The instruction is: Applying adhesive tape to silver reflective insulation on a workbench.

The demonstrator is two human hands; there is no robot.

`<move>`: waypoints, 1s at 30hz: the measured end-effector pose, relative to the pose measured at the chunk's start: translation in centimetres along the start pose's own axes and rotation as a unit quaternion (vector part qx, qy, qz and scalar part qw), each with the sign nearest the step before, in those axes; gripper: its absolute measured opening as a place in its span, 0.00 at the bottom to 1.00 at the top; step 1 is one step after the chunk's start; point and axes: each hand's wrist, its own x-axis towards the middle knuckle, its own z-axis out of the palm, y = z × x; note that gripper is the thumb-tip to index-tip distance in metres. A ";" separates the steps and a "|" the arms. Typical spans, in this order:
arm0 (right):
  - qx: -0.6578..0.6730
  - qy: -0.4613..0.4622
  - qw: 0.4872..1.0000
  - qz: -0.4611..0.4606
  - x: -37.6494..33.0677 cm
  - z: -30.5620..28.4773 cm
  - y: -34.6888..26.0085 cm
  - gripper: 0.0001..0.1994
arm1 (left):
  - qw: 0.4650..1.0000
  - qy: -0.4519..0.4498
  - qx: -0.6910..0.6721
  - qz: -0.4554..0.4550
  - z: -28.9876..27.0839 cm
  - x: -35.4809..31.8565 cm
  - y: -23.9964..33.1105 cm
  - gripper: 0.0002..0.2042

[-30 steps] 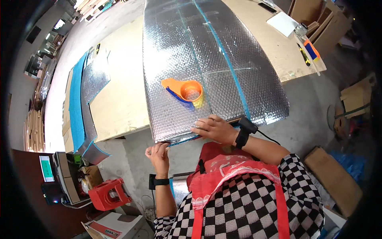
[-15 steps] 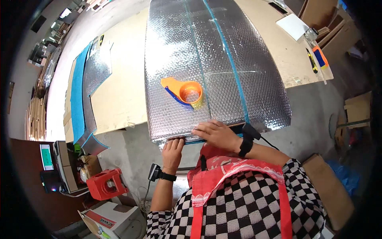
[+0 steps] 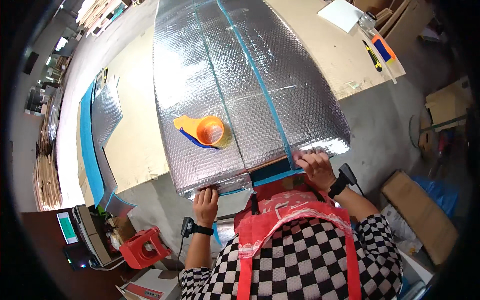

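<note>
A large silver bubble-foil sheet with blue seams lies over the table, its near end hanging at the front edge. My left hand is at its near left corner, fingers curled over the edge. Right of the blue seam, my right hand pinches the near edge of the foil. Between the hands the edge gapes, showing a dark blue inside and a brown strip. An orange ring-shaped tool with a flat handle and a blue strip rests on the foil, nearer my left hand; its exact kind is unclear.
Left on the wooden table lie a blue strip and cut foil pieces. A yellow-black utility knife, an orange-blue block and a white board are at the right. A red stool stands lower left.
My right hand has moved right along the near edge, past the blue seam, and the edge between the hands now gapes. The head view has shifted, so the sheet appears further left.
</note>
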 end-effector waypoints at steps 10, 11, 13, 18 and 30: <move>0.078 0.047 0.995 -0.034 1.7 -0.2 0.6 0.18 | 0.999 0.033 0.002 0.030 1.9 0.3 2.4 0.14; 0.079 0.057 0.995 -0.031 1.8 -0.2 0.6 0.17 | 0.999 0.033 0.002 0.029 1.9 0.4 2.5 0.14; 0.079 0.066 0.994 -0.028 1.6 -0.1 0.8 0.17 | 0.999 0.046 0.004 0.023 1.6 0.5 2.6 0.13; 0.141 -0.001 0.989 -0.033 0.7 1.3 1.8 0.17 | 0.999 0.014 -0.013 -0.032 0.6 1.4 3.2 0.13; 0.183 -0.005 0.980 -0.083 2.3 0.9 1.4 0.19 | 0.997 -0.017 -0.021 -0.075 -0.2 2.4 4.5 0.13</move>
